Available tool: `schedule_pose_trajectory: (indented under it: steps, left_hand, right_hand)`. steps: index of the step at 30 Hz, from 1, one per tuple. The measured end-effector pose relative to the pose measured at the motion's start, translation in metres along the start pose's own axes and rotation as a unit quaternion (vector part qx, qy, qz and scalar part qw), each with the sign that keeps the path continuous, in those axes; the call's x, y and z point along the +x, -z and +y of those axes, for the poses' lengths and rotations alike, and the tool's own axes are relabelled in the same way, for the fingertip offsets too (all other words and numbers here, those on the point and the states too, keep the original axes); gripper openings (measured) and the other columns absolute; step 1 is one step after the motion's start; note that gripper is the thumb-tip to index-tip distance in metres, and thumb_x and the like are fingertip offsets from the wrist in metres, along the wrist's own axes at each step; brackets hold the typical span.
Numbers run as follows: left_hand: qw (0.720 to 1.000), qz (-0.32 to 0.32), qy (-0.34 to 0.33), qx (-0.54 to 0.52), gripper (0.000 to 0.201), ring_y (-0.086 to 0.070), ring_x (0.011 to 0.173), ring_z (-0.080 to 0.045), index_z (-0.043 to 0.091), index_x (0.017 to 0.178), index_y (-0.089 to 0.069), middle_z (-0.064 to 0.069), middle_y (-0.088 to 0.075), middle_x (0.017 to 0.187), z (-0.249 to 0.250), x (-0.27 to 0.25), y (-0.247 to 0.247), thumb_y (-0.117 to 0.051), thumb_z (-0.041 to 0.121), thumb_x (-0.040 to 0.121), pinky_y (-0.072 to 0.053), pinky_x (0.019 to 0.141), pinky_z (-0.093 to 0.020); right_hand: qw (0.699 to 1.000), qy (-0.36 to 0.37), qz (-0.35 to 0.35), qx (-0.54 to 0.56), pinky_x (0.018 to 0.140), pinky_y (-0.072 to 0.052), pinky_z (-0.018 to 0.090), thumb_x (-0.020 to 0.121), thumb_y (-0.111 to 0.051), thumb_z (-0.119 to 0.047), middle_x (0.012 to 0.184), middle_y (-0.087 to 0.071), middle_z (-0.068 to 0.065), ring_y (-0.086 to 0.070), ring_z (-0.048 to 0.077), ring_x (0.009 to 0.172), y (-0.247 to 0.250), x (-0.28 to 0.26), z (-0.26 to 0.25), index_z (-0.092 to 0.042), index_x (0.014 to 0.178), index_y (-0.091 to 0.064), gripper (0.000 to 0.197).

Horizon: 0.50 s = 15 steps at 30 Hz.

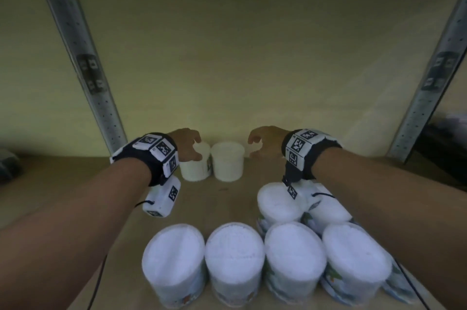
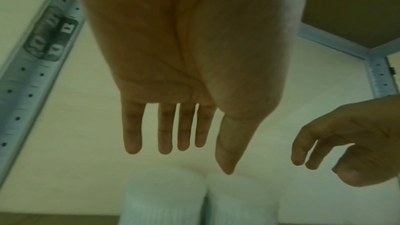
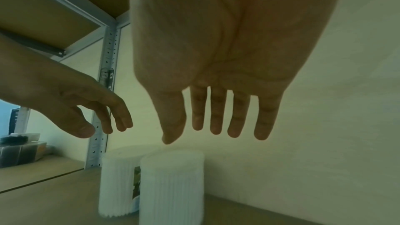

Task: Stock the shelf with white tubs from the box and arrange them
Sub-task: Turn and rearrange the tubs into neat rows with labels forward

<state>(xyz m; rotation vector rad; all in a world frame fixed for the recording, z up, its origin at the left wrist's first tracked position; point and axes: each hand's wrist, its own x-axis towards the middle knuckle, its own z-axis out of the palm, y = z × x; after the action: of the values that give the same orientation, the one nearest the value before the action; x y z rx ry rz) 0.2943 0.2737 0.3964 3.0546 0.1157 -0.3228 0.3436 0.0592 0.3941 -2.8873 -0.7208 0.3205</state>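
Note:
Two ribbed white tubs stand side by side at the back of the shelf by the wall, the left tub (image 1: 194,168) (image 2: 164,199) (image 3: 118,182) touching the right tub (image 1: 227,164) (image 2: 240,201) (image 3: 172,187). My left hand (image 1: 195,150) (image 2: 184,151) (image 3: 103,126) hovers over the left tub with fingers straight and holds nothing. My right hand (image 1: 255,148) (image 3: 216,133) (image 2: 320,156) hangs just right of and above the right tub, fingers relaxed, also empty. Several more white-lidded tubs (image 1: 233,256) stand in rows at the shelf's front edge under my forearms.
The brown shelf board (image 1: 75,183) runs between two perforated metal posts (image 1: 83,67) (image 1: 429,87). Another shelf board (image 3: 43,6) lies overhead. Dark packed goods (image 3: 19,151) sit on the neighbouring shelf to the left, and a dark object (image 1: 444,148) lies beyond the right post.

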Motion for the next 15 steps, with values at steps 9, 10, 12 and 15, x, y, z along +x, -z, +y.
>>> schedule_pose_trajectory:
  steps: [9,10,12,15]
  left_hand:
    - [0.999,0.019,0.017,-0.032,0.070,-0.037,0.137,-0.028,0.011,0.148,-0.027,-0.011,-0.026,0.154,-0.026,0.044,-0.014,-0.056,0.042,0.092,-0.036,0.110,-0.037]
    - [0.999,0.026,0.014,-0.033,0.072,-0.035,0.139,-0.028,0.011,0.149,-0.026,-0.011,-0.025,0.155,-0.026,0.049,-0.017,-0.056,0.043,0.092,-0.035,0.111,-0.036]
    - [0.999,0.033,0.011,-0.035,0.073,-0.032,0.141,-0.026,0.010,0.150,-0.025,-0.010,-0.024,0.156,-0.026,0.058,-0.024,-0.056,0.042,0.092,-0.031,0.111,-0.033]
    - [0.999,0.008,0.017,-0.039,0.077,-0.029,0.143,-0.024,0.012,0.150,-0.026,-0.007,-0.024,0.157,-0.029,0.070,-0.032,-0.060,0.045,0.089,-0.027,0.113,-0.033]
  right_hand:
    - [0.998,0.005,-0.021,-0.066,0.106,-0.037,0.034,0.090,-0.058,-0.047,0.147,-0.040,0.008,-0.043,0.026,0.132,-0.004,0.064,-0.037,-0.010,0.143,-0.038,0.068]
    - [0.997,0.002,-0.025,-0.068,0.107,-0.037,0.034,0.090,-0.057,-0.048,0.148,-0.040,0.010,-0.043,0.027,0.133,-0.006,0.070,-0.041,-0.007,0.144,-0.037,0.071]
    - [0.997,-0.003,-0.029,-0.065,0.108,-0.038,0.039,0.089,-0.057,-0.050,0.148,-0.041,0.018,-0.044,0.032,0.134,-0.012,0.082,-0.047,0.003,0.143,-0.038,0.078]
    - [0.997,-0.016,-0.039,-0.069,0.108,-0.036,0.041,0.091,-0.055,-0.049,0.148,-0.039,0.023,-0.041,0.035,0.135,-0.024,0.094,-0.053,0.007,0.142,-0.038,0.078]
